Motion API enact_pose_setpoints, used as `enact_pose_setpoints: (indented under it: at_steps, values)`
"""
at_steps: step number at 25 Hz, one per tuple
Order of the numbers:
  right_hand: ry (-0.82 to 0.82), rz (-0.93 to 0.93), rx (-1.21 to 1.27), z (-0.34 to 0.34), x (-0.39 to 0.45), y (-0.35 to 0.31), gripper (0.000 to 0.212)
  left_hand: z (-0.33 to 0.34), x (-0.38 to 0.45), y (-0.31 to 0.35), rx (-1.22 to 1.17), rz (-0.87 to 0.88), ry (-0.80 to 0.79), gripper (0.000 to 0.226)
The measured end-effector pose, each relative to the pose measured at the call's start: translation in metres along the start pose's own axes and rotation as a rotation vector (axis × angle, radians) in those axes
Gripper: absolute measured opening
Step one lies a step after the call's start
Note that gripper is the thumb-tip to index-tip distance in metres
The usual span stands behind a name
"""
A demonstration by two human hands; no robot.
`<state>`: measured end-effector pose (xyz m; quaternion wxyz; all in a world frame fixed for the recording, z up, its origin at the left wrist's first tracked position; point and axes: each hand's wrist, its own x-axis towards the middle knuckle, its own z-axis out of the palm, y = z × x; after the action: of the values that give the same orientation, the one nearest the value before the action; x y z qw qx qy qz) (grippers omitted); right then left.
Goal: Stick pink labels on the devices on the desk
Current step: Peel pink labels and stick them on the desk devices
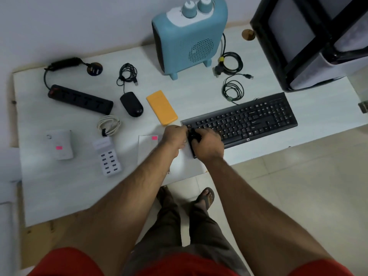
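My left hand (pixel 175 136) and my right hand (pixel 208 143) meet just in front of the black keyboard's (pixel 249 118) left corner. Both are closed around a small black device (pixel 192 137), mostly hidden by the fingers. Under them lies a white label sheet (pixel 146 150) with one pink label (pixel 154 138) at its top edge. A white box (pixel 59 144) at the left carries a pink label (pixel 59 147). I see no label on the white multi-port charger (pixel 108 158), orange power bank (pixel 161 107), black mouse (pixel 131 104), black power strip (pixel 80 99) or blue heater (pixel 189 34).
Coiled cables (pixel 232 63) lie behind the keyboard and beside the mouse. A black-framed computer case (pixel 310 42) stands at the back right. The desk's front edge (pixel 179 179) runs just below my hands, with the tiled floor and my feet beyond it.
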<state>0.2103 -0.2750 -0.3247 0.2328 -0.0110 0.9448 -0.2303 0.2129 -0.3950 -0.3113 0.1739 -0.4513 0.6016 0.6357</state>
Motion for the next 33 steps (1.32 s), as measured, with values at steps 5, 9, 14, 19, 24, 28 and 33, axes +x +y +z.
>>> enact_pose_setpoints:
  at_steps: [5, 9, 14, 19, 24, 28, 33]
  values:
    - [-0.168, 0.075, 0.223, 0.031, -0.024, -0.052, 0.031, -0.076, -0.01, -0.026, 0.361, 0.245, 0.223, 0.021]
    - [-0.149, 0.05, 0.193, 0.061, -0.014, -0.075, 0.048, -0.113, 0.005, -0.047, 0.512, 0.298, 0.321, 0.015]
    - [-0.102, -0.054, 0.018, 0.088, 0.01, -0.079, 0.047, -0.11, 0.034, -0.078, 0.769, 0.484, 0.225, 0.048]
    - [-0.075, -0.096, 0.105, 0.09, 0.022, -0.086, 0.022, -0.117, 0.043, -0.084, 0.719, 0.616, 0.187, 0.052]
    - [-0.036, 0.007, 0.26, 0.092, 0.024, -0.092, 0.015, -0.124, 0.041, -0.081, 0.655, 0.645, 0.18, 0.05]
    - [-0.143, 0.21, 0.839, 0.074, 0.007, -0.096, 0.017, -0.122, 0.024, -0.062, 0.487, 0.633, 0.208, 0.029]
    - [-0.302, 0.32, 1.167, 0.043, -0.012, -0.098, 0.009, -0.118, 0.0, -0.036, 0.404, 0.695, 0.214, 0.021]
